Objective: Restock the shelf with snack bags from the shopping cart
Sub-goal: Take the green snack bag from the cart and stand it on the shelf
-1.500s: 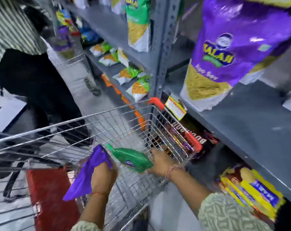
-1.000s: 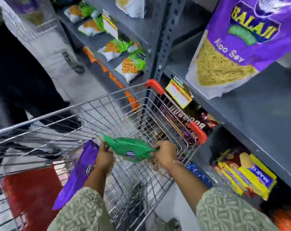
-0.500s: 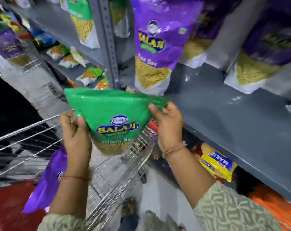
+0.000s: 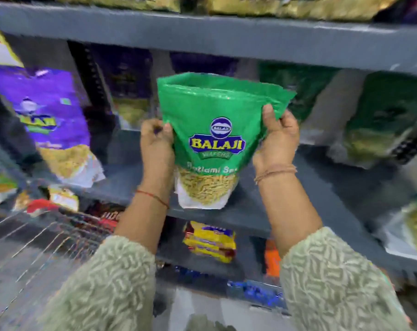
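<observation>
A green Balaji snack bag [image 4: 214,130] is held upright in front of the grey shelf [image 4: 298,206], its white bottom just above the shelf's front edge. My left hand [image 4: 156,145] grips the bag's left edge and my right hand [image 4: 275,142] grips its right edge near the top. The wire shopping cart [image 4: 35,240] is at the lower left, blurred. The purple bag seen earlier in my left hand is out of view.
Purple snack bags [image 4: 47,120] stand on the shelf to the left, dark green bags [image 4: 381,120] to the right. Behind the held bag the shelf is bare. Yellow biscuit packs [image 4: 209,240] lie on the lower shelf. Another shelf board [image 4: 226,37] runs above.
Both hands have lifted the green bag out of the cart and raised it upright to the shelf. The view has turned from the cart toward the shelf.
</observation>
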`<state>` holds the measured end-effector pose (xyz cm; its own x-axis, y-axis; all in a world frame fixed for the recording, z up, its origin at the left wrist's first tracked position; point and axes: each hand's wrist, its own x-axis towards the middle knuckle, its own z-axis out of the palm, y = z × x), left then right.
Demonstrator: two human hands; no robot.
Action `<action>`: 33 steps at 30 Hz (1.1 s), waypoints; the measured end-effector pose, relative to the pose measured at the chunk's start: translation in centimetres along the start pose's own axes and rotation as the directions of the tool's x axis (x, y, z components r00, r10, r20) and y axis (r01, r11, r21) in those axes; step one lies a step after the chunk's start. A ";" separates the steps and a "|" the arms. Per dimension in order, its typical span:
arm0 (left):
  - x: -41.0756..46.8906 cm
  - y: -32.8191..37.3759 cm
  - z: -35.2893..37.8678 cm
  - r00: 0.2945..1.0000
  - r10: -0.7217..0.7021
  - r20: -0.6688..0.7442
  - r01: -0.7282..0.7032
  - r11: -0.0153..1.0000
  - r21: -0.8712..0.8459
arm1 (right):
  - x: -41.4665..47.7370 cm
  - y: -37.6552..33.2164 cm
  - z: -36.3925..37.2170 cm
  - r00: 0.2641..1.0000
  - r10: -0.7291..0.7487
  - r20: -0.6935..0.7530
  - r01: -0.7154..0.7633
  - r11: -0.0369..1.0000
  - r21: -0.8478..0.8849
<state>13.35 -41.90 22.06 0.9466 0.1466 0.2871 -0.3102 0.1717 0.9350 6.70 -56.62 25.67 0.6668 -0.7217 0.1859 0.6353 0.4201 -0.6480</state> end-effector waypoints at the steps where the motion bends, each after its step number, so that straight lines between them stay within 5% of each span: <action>1: -0.4 -0.6 2.3 0.998 -0.038 0.043 0.039 0.999 -0.020 | 1.1 -1.0 -1.4 0.999 -0.030 -0.034 0.030 1.000 -0.002; 7: -3.0 -3.0 12.4 0.927 -0.276 0.254 0.305 0.949 -0.079 | 6.7 -5.8 -8.4 0.964 -0.163 -0.211 0.143 0.984 -0.106; 15: -4.5 -4.5 16.9 0.882 -0.303 0.361 0.382 0.909 -0.168 | 10.2 -7.8 -12.5 0.950 -0.209 -0.233 0.171 0.970 -0.171; 22: -4.3 -5.4 16.9 0.887 -0.264 0.378 0.335 0.933 -0.135 | 9.7 -8.0 -13.1 0.960 -0.212 -0.181 0.162 0.953 -0.256; 27: -5.6 -6.3 16.1 0.888 -0.156 0.433 0.222 0.969 -0.106 | 6.7 -4.8 -16.4 0.989 -0.117 -0.090 0.052 0.846 -0.530; 33: -7.3 -8.9 15.0 0.840 -0.241 0.486 0.254 0.966 0.041 | 5.1 -2.0 -18.0 0.992 -0.033 -0.121 -0.033 0.863 -0.504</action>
<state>10.56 -59.13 14.78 0.9124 -0.3922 0.1168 -0.0558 0.1636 0.9850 1.79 -71.02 14.63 0.5933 -0.7965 0.1161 0.3303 0.1094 -0.9375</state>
